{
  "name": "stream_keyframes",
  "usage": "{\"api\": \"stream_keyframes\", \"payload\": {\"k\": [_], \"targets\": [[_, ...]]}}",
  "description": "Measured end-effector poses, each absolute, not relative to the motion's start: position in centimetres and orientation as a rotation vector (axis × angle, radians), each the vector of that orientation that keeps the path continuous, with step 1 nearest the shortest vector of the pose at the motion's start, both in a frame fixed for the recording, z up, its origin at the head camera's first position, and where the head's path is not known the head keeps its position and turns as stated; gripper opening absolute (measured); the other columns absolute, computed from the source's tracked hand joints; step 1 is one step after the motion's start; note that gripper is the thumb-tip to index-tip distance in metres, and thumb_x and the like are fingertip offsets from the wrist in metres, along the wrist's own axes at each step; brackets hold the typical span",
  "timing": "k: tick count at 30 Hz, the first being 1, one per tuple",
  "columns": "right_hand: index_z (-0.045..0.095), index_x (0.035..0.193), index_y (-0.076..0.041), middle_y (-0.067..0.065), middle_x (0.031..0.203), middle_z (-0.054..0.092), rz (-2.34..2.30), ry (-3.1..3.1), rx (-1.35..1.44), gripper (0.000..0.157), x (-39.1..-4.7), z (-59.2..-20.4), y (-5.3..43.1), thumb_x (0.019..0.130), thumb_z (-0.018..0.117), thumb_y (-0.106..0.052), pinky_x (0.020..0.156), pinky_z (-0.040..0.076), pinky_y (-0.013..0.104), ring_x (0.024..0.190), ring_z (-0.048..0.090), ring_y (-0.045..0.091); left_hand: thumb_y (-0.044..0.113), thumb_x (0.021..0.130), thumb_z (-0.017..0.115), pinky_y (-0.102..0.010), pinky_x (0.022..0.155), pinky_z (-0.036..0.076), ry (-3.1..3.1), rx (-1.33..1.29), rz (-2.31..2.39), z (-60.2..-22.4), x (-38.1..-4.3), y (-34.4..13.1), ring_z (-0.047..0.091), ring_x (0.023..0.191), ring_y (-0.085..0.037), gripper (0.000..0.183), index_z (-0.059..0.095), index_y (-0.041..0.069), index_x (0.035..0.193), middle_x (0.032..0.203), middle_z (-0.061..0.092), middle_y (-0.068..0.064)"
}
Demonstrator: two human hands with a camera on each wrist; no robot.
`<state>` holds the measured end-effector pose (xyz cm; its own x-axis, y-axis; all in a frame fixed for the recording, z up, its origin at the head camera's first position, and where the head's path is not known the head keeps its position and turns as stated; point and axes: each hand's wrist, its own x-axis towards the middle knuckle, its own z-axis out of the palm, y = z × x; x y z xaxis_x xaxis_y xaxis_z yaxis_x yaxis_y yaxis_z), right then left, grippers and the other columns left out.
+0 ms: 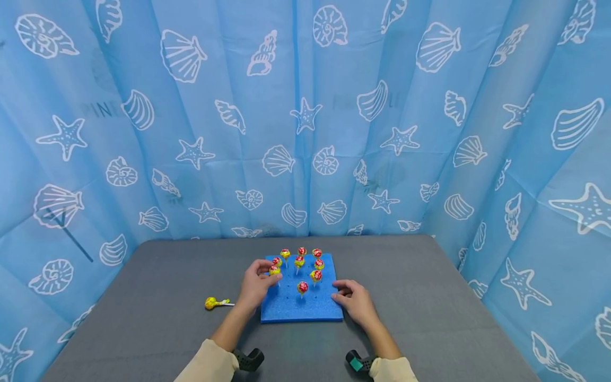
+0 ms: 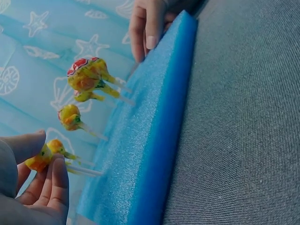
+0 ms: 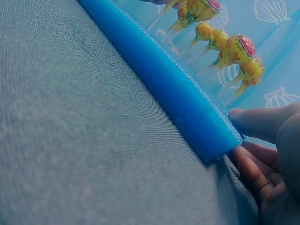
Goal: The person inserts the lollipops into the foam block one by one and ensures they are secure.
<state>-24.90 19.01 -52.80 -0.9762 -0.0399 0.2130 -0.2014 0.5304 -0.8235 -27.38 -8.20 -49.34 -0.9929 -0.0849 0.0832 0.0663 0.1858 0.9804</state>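
My left hand [image 1: 255, 286] pinches the wrapped head of a yellow lollipop [image 2: 40, 158] over the left side of a blue foam board [image 1: 310, 310]. This lollipop's white stick [image 2: 86, 170] points down to the board's face. Just behind it stands another lollipop [image 1: 277, 261]. At the board's right edge, my right hand [image 1: 355, 300] holds the foam, thumb [image 3: 255, 123] on the upper edge and fingers curled against the side. Several red-and-yellow lollipops stand upright in the board, among them a front one [image 1: 303, 287] and a right one [image 1: 316, 276].
One yellow lollipop [image 1: 210, 303] lies on the grey table [image 1: 181, 270], left of the board. Small dark holes show in the foam between the sticks. A blue shell-patterned curtain [image 1: 305, 185] hangs behind the table and along its sides.
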Motion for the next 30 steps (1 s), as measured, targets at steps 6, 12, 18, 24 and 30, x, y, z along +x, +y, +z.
{"api": "stream_keyframes", "payload": {"k": [6, 12, 18, 24, 30], "targets": [[0.070, 0.108, -0.005, 0.003, 0.094, 0.063, 1.420, -2.597, 0.205, 0.023, -24.83, -52.75, 18.91, 0.085, 0.075, -0.006, 0.071, 0.049, 0.029, 0.083, 0.057, 0.016, 0.010, 0.087, 0.074, -0.037, 0.072, 0.055, -2.387, 0.032, -1.831, -49.42, -27.40, -8.22, 0.061, 0.082, -0.022, 0.028, 0.060, 0.006, 0.112, 0.109, 0.060, -0.012], [0.069, 0.109, -0.006, 0.003, 0.095, 0.062, 1.421, -2.611, 0.205, 0.024, -24.88, -52.73, 18.96, 0.085, 0.074, -0.006, 0.072, 0.049, 0.030, 0.084, 0.057, 0.016, 0.013, 0.088, 0.074, -0.036, 0.073, 0.053, -2.442, 0.029, -1.734, -49.39, -27.36, -8.17, 0.059, 0.086, -0.023, 0.027, 0.062, 0.009, 0.112, 0.108, 0.061, -0.009], [0.069, 0.108, -0.005, 0.003, 0.094, 0.062, 1.416, -2.602, 0.213, 0.023, -24.85, -52.78, 18.99, 0.085, 0.074, -0.006, 0.071, 0.049, 0.028, 0.083, 0.056, 0.016, 0.014, 0.087, 0.074, -0.037, 0.075, 0.053, -2.463, -0.014, -1.683, -49.68, -27.35, -8.06, 0.059, 0.087, -0.023, 0.027, 0.063, 0.009, 0.111, 0.107, 0.061, -0.008], [0.070, 0.108, -0.005, 0.004, 0.094, 0.063, 1.416, -2.597, 0.193, 0.024, -24.82, -52.73, 18.91, 0.085, 0.075, -0.007, 0.071, 0.049, 0.028, 0.083, 0.057, 0.016, 0.014, 0.086, 0.075, -0.037, 0.075, 0.053, -2.451, -0.010, -1.638, -49.83, -27.40, -7.90, 0.058, 0.086, -0.023, 0.027, 0.064, 0.010, 0.111, 0.106, 0.062, -0.008], [0.070, 0.107, -0.005, 0.004, 0.094, 0.062, 1.419, -2.604, 0.189, 0.023, -24.77, -52.77, 18.92, 0.085, 0.075, -0.007, 0.071, 0.049, 0.029, 0.083, 0.057, 0.016, 0.015, 0.086, 0.076, -0.034, 0.072, 0.051, -2.451, -0.001, -1.615, -50.02, -27.25, -7.62, 0.058, 0.085, -0.022, 0.029, 0.064, 0.010, 0.112, 0.106, 0.062, -0.007]]}}
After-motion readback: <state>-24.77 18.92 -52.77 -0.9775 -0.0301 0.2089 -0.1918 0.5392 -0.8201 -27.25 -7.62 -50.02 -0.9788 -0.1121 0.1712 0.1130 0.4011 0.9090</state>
